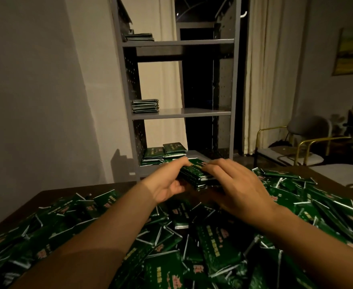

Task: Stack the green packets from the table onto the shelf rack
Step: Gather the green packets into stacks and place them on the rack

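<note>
Both hands, left hand [167,180] and right hand [234,184], clamp a squared bundle [196,174] of green packets from opposite sides, raised just above the loose packets [213,247] covering the table [46,197], in front of the rack [182,112]. The step in hand appears to be aligning the bundle; the next move calls for carrying it level to a shelf, beside the stacks [163,155] already there. The bundle lies flat, its long axis running diagonally from near-right to far-left.
</note>
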Motion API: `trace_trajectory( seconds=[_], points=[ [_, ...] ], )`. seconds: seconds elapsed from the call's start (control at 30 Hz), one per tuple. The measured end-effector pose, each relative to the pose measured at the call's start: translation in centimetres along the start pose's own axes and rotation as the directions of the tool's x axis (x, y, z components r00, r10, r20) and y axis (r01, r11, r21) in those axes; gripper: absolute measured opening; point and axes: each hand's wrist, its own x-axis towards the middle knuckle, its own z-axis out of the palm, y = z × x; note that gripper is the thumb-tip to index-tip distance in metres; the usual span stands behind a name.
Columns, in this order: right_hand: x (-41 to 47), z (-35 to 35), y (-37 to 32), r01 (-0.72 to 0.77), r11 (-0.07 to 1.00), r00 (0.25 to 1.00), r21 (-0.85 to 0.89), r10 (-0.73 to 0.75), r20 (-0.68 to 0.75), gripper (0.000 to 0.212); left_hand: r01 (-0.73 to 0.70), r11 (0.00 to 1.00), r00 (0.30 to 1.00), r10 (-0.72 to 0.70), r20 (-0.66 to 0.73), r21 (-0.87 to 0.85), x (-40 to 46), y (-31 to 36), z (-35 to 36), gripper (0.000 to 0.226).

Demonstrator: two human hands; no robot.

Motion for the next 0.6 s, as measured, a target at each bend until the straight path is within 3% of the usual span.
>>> trace_trajectory(
  seconds=[0.1, 0.2, 0.27, 0.37, 0.43, 0.6],
  points=[
    [0.2, 0.7, 1.1, -0.001, 0.998, 1.0, -0.061, 0.001, 0.004, 0.049, -0.026, 0.999, 0.999, 0.028, -0.029, 0.044, 1.6, -0.2, -0.2, 0.019],
    [0.9, 1.6, 2.8, -0.008, 0.989, 0.999, -0.146, 0.013, 0.039, 0.045, -0.099, 0.939, 0.977, 0.155, -0.149, 0.329, 3.5, -0.5, -1.3, 0.025],
    [1.7, 2.5, 3.9, -0.03, 0.978, 0.996, -0.205, 0.047, 0.081, 0.044, -0.164, 0.804, 0.938, 0.305, -0.161, 0.571, 4.3, -0.7, -2.3, 0.019],
    [3.4, 4.9, 5.4, -0.055, 0.967, 0.988, -0.25, 0.09, 0.129, 0.042, -0.215, 0.471, 0.884, 0.467, -0.035, 0.856, 5.4, -1.1, -3.5, 0.017],
    [4.2, 6.3, 6.1, -0.076, 0.96, 0.978, -0.269, 0.124, 0.166, 0.045, -0.257, 0.303, 0.851, 0.521, 0.066, 0.918, 5.6, -1.5, -3.7, 0.013],
    [5.8, 8.3, 7.1, -0.174, 0.969, 0.914, -0.177, 0.226, 0.337, 0.049, -0.387, 0.069, 0.767, 0.577, 0.28, 0.919, 6.4, -2.2, -3.5, 0.03]
  ],
)
